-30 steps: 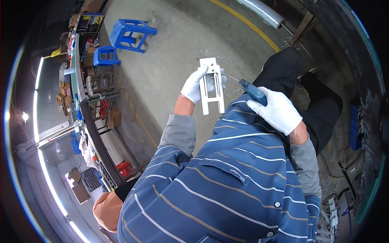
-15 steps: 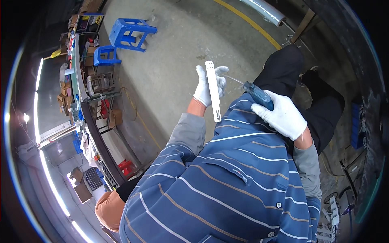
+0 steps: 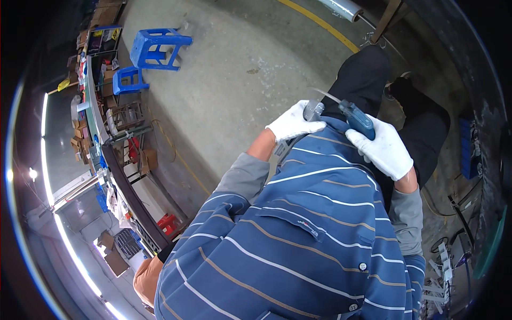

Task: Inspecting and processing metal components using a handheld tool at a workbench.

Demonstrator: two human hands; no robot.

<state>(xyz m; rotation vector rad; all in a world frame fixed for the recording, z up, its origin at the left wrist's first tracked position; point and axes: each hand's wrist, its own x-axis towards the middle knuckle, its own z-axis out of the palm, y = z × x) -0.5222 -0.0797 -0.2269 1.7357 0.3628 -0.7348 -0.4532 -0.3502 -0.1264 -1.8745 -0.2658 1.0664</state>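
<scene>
White-gloved left hand (image 3: pixel 294 122) is holding pale part (image 3: pixel 313 110), now turned end-on; right hand (image 3: pixel 385 147) is gripping blue-handled tool (image 3: pixel 358 119), not touching it.

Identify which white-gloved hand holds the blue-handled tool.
The right hand: its grip is around the blue-handled tool, whereas the left hand holds a pale grey part instead.

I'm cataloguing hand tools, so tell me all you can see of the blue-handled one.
The blue-handled tool has a thick, somewhat see-through, plastic-looking handle and a thin, metal-looking shaft that appears slightly curved. The white-gloved right hand grips the handle; the shaft points toward the picture's upper left, apart from the left hand. Its tip is too small to make out.
</scene>
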